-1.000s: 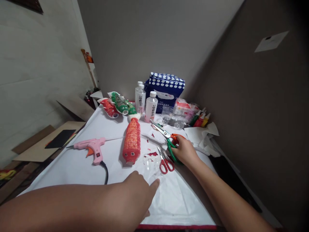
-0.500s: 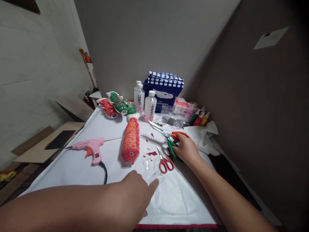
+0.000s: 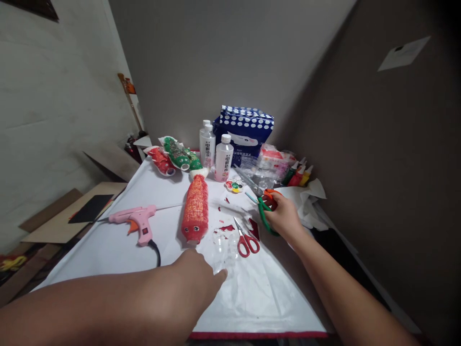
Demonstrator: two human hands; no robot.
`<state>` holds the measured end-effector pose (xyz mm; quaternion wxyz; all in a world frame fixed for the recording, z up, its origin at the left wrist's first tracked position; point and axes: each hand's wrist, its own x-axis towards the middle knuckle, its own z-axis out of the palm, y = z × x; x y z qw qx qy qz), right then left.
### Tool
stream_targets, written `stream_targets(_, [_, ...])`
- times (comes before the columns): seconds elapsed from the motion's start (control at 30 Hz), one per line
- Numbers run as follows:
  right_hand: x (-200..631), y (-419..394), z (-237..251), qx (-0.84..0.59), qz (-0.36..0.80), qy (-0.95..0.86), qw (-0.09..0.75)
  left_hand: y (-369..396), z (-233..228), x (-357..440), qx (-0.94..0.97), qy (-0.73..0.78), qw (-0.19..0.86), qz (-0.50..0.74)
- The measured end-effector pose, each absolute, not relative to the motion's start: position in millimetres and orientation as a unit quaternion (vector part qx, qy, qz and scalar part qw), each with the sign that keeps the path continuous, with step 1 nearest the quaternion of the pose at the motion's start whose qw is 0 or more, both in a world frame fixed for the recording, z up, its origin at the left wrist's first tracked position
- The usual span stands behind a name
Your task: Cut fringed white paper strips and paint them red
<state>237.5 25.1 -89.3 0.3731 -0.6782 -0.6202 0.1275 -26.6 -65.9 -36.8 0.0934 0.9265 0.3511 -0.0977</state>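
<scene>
Green-and-orange-handled scissors (image 3: 262,201) were in my right hand (image 3: 284,217), lifted just off the white plastic-covered surface (image 3: 252,298) near its right edge. Right grip was closed around the handle loops; the blades looked parted, pointing up-left toward the clutter at the back. I held them by the loops so the blades stayed away from my wrist.

Left hand (image 3: 196,283) was low and near, palm down, fingers loosely curled and not closed on anything. Its fingertips touched or nearly touched a clear cut plastic piece (image 3: 223,247) lying on the sheet; contact was hard to confirm because the plastic is transparent. My guess: that hand was there to pin the piece flat.

Small red-handled scissors (image 3: 247,240) lay closed just beside the clear piece, between my two hands. Red scraps (image 3: 226,228) sat around them.

A red bottle fish with stuck-on eyes (image 3: 195,209) lay lengthwise mid-sheet, head toward me. A pink hot-glue gun (image 3: 135,218) rested to its left on its stand, nozzle pointing away from the work, cord trailing toward me.

At the back: white-capped clear bottles (image 3: 223,163) upright, a blue polka-dot pack (image 3: 247,129) against the wall, paint tubes (image 3: 297,177) at the right, a small paint palette (image 3: 234,185) and green and red bottle fish (image 3: 173,156) at the left. All were parked out of reach of the cutting area.
</scene>
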Motion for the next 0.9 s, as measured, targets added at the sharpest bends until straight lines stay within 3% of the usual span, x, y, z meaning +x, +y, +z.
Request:
stream_targets(0.17, [233.7,24.1,-87.9,-0.631,0.226,-0.584,0.457,-59.8,-3.0,-19.3,0.913,0.312,0.07,-0.252])
stream_targets(0.3, [222.6,14.1,-83.3,-0.582,0.312,-0.56,0.5,-51.0,19.5,-17.4,0.888,0.357,0.273,-0.103])
stream_targets(0.5, [204.8,-8.0,-71.4,-0.51,0.404,-0.546,0.528,-17.7,11.3,-14.8,0.749,0.416,0.514,-0.045])
stream_targets(0.6, [198.6,-16.0,-69.9,-0.468,0.44,-0.544,0.54,2.1,0.6,-14.7,0.748,0.397,0.532,0.012])
stream_targets(0.9, [186.9,-40.1,-68.1,-0.353,0.535,-0.501,0.582,21.5,-20.1,-7.7,0.663,0.306,0.683,-0.001])
